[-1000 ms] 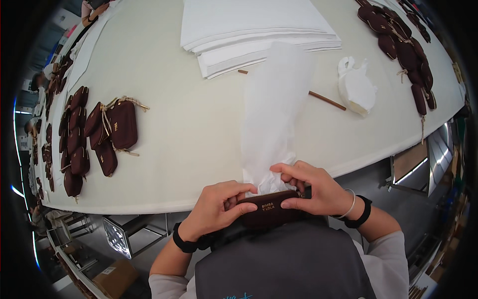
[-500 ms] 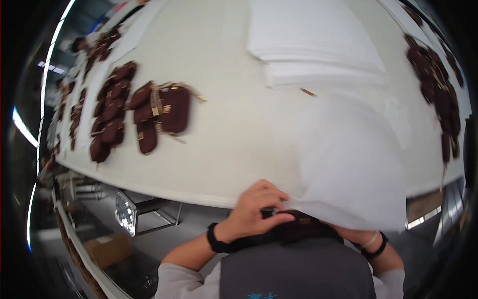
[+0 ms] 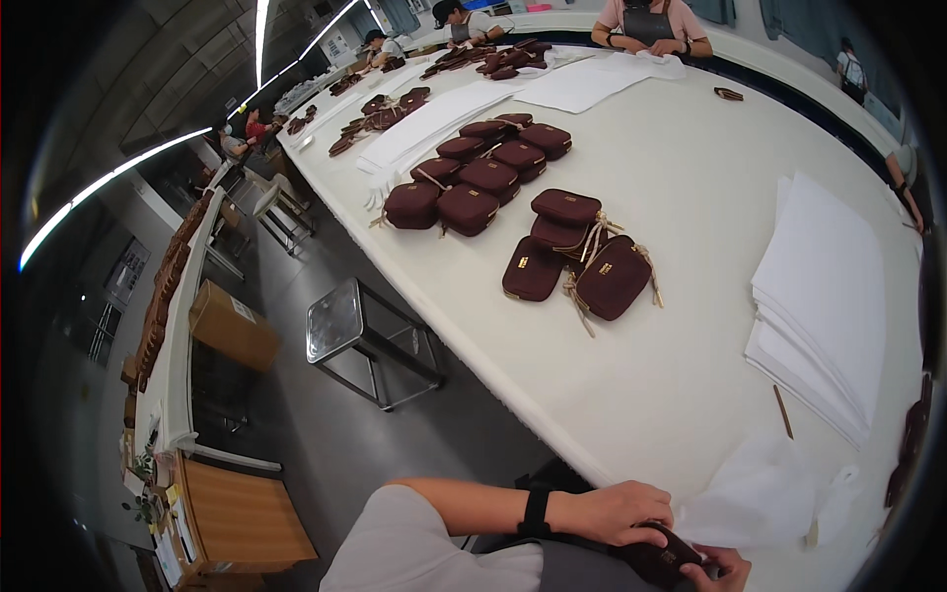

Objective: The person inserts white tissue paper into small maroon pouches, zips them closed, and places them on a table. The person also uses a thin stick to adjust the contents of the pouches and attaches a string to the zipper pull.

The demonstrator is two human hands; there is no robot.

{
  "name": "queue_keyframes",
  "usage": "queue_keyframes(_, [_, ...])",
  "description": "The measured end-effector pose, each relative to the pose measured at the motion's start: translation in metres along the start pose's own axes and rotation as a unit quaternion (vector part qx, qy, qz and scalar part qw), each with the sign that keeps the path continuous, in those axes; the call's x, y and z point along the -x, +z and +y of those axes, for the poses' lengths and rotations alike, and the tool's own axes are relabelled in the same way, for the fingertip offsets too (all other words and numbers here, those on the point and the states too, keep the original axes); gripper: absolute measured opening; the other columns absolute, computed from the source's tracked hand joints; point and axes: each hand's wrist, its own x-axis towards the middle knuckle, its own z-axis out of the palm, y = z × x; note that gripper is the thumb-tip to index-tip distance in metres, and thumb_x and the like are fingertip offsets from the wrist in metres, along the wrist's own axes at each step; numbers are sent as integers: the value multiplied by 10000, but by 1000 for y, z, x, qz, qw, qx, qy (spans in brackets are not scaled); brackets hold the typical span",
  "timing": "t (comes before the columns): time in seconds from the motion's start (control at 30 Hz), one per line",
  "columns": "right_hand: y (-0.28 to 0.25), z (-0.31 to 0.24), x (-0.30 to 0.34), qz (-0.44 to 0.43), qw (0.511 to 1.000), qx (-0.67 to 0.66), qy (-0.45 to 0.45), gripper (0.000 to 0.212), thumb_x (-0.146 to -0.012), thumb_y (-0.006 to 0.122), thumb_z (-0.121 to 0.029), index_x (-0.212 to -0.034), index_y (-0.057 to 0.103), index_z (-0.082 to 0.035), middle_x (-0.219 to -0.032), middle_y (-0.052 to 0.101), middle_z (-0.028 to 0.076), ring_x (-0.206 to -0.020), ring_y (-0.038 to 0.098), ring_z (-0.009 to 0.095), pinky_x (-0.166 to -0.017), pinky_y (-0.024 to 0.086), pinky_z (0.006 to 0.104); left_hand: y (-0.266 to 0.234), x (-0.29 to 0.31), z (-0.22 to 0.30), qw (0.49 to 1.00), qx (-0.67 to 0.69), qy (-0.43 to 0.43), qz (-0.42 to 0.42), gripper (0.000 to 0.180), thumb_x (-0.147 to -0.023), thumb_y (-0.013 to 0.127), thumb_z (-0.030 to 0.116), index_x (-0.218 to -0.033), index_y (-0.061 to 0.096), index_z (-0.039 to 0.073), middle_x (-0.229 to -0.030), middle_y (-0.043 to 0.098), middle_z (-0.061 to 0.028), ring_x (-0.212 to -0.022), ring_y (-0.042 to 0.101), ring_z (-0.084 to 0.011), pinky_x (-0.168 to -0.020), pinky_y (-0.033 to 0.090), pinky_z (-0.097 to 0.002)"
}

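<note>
Two bare hands meet around one small dark-maroon pouch with rounded corners and a gold marking (image 3: 657,560), low in the head view and close to the wearer's grey apron (image 3: 570,570). The left hand (image 3: 631,513) is closed over the pouch's upper-left end, thumb and fingers pressing on it, with a black band (image 3: 535,509) around that wrist. The right hand (image 3: 725,569) clasps the opposite end, its thumb laid on the pouch and its fingers curled beyond; whether those fingers also pinch paper cannot be told. Just beside both hands, a thin, crumpled sheet of white translucent paper (image 3: 760,490) spreads over the long cream-white table (image 3: 538,380). A slim brown stick (image 3: 783,411) lies farther in, near a stack of large white sheets (image 3: 824,296).

Left of that stack, well apart from the hands, a cluster of maroon pouches with beige cords (image 3: 614,278) rests on the table, with a larger group of similar maroon pouches (image 3: 489,178) beyond it. At the far side, a co-worker in a pink top (image 3: 651,28) handles white material. Off the table's left edge stand a metal-topped stool with dark legs (image 3: 335,321) and a brown cardboard box (image 3: 234,329).
</note>
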Motion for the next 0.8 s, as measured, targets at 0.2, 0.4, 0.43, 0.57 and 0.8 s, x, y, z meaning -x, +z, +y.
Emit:
queue_keyframes(0.2, [11, 5, 3, 73, 974, 87, -193, 229, -876, 777, -84, -1078, 699, -12, -894, 610, 113, -709, 527, 192, -613, 440, 310, -5, 4, 12, 994, 44, -94, 35, 314, -911, 727, 324, -850, 652, 25, -800, 576, -82, -694, 574, -275, -635, 459, -372])
queue_keyframes(0.4, [21, 10, 5, 73, 988, 41, -130, 226, -864, 778, -57, -1074, 702, -23, -868, 614, 114, -705, 545, 232, -656, 472, 330, -1, -7, 14, 983, -161, -19, 84, 435, -869, 735, 457, -793, 616, 46, -813, 593, -78, -684, 587, -278, -605, 458, -394])
queue_keyframes(0.43, [21, 9, 3, 68, 986, 50, -145, 223, -859, 780, -52, -1066, 700, -20, -864, 614, 115, -704, 546, 235, -656, 472, 331, 0, -14, 19, 984, -159, -38, 76, 434, -860, 737, 455, -780, 610, 47, -798, 600, -87, -688, 595, -288, -604, 457, -401])
queue_keyframes(0.57, [19, -2, -2, 55, 980, 61, -183, 218, -838, 792, -34, -1029, 692, -6, -840, 613, 124, -709, 557, 257, -663, 472, 346, -8, -31, 32, 984, -72, -162, -3, 332, -843, 733, 338, -775, 605, 39, -733, 616, -128, -712, 620, -315, -621, 460, -400])
queue_keyframes(0.8, [14, -9, -3, 55, 970, 138, -191, 230, -794, 831, -45, -968, 690, 8, -858, 643, 156, -798, 591, 322, -728, 487, 408, -12, -24, 4, 996, 20, -82, 29, 123, -819, 696, 66, -824, 591, 3, -828, 624, -123, -691, 611, -271, -602, 469, -382])
